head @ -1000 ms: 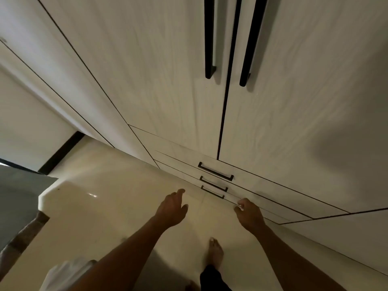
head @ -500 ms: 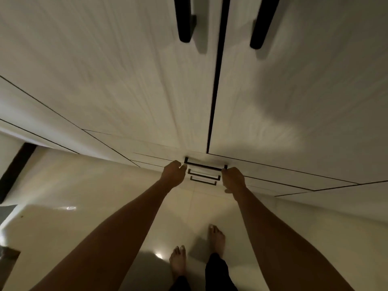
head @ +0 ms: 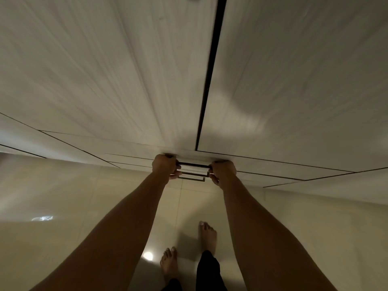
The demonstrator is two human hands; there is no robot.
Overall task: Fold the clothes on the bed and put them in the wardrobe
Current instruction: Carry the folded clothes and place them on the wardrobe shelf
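Note:
A pale wood-grain wardrobe (head: pixel 105 70) fills the upper view, its two tall doors split by a dark gap. Below the doors lie three stacked drawers, each with a thin black bar handle. My left hand (head: pixel 165 166) grips the left end of the top drawer handle (head: pixel 193 164). My right hand (head: pixel 223 171) grips its right end. Both arms reach straight down and forward. The drawer front sits flush with the wardrobe. No clothes are in view.
Glossy cream floor tiles (head: pixel 63 206) spread below the wardrobe, with a light reflection near my bare feet (head: pixel 170 261). Two lower drawer handles (head: pixel 194 177) sit just under the gripped one. More wardrobe panels run off to the left and right.
Both hands reached down from mid-air to the top drawer handle and closed round its ends. My view came closer and tilted down, so the door handles left the top of the frame.

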